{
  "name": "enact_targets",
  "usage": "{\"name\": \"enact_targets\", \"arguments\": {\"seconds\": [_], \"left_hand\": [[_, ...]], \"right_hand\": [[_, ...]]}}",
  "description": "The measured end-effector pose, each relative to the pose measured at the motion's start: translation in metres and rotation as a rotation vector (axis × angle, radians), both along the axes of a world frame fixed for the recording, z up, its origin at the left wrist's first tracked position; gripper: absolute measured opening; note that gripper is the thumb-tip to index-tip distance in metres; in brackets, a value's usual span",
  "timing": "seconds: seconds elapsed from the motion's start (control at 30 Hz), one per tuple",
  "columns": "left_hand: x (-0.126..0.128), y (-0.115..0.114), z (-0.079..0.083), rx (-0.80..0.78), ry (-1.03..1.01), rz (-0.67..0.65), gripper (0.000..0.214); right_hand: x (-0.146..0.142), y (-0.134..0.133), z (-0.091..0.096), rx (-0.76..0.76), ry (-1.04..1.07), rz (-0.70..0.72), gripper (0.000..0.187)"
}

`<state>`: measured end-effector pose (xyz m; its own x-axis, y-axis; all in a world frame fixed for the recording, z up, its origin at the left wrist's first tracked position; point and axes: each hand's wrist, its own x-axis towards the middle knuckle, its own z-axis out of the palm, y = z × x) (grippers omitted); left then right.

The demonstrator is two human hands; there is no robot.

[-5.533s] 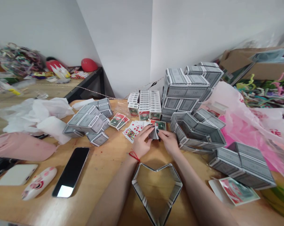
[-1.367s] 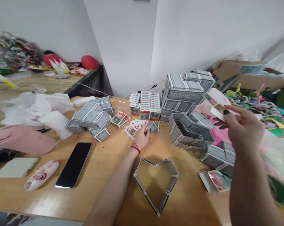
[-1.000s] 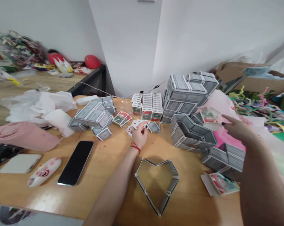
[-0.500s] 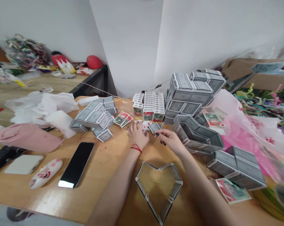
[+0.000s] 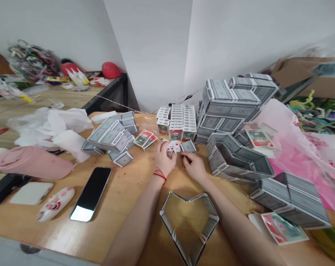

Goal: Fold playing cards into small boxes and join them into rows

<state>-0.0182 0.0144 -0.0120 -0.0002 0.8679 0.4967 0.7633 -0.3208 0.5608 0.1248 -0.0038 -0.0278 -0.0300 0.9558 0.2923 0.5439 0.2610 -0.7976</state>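
Face-up playing cards (image 5: 174, 146) with red pips lie at the middle of the table. My left hand (image 5: 165, 161), a red string on its wrist, curves its thumb and fingers around a small bundle of cards at their near left side. Just right of them is a grey-backed card piece (image 5: 188, 146). Below that piece, my right hand (image 5: 194, 165) has its fingers curled in with the tips together; anything between them is too small to make out. A heart-shaped frame of folded cards (image 5: 167, 221) stands between my forearms.
Card boxes (image 5: 176, 122) stand in rows behind my hands. Grey card-built blocks are stacked on the right (image 5: 228, 105) and left (image 5: 109, 135). A phone (image 5: 91, 194), a patterned white case (image 5: 56, 204) and a pink roll (image 5: 34, 162) lie left. Pink plastic (image 5: 288, 147) covers the right side.
My right hand has drawn back from the grey-backed card piece and curled its fingers. My left hand has closed more around the cards. The view has shifted slightly.
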Motion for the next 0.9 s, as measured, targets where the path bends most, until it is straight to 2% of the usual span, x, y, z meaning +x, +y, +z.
{"name": "enact_targets", "arguments": {"seconds": [0.07,0.13,0.2,0.27,0.47,0.6,0.73,0.9], "left_hand": [[-0.001,-0.004,0.005,-0.039,0.103,0.104,0.048],[-0.001,-0.008,0.008,-0.154,0.208,0.247,0.057],[0.000,-0.009,0.009,-0.264,0.295,0.313,0.058],[0.000,-0.008,0.008,-0.312,0.351,0.323,0.056],[-0.008,0.003,-0.002,-0.212,0.304,0.264,0.050],[-0.012,0.009,-0.009,-0.148,0.120,0.135,0.032],[-0.010,0.010,-0.013,-0.116,-0.041,-0.008,0.023],[-0.007,0.009,-0.011,-0.177,-0.126,-0.049,0.026]], "right_hand": [[0.000,0.000,0.000,0.018,0.008,-0.012,0.028],[0.000,0.000,0.000,0.021,0.015,-0.013,0.028],[0.000,0.000,0.000,0.017,0.015,-0.009,0.028],[0.000,-0.001,0.001,0.015,0.007,0.001,0.027],[-0.002,-0.006,0.008,-0.037,-0.042,0.031,0.028],[-0.004,-0.006,0.011,-0.085,-0.028,0.018,0.043],[-0.002,-0.003,0.006,-0.136,0.098,-0.010,0.057],[0.004,-0.001,0.000,-0.046,0.204,-0.076,0.037]]}}
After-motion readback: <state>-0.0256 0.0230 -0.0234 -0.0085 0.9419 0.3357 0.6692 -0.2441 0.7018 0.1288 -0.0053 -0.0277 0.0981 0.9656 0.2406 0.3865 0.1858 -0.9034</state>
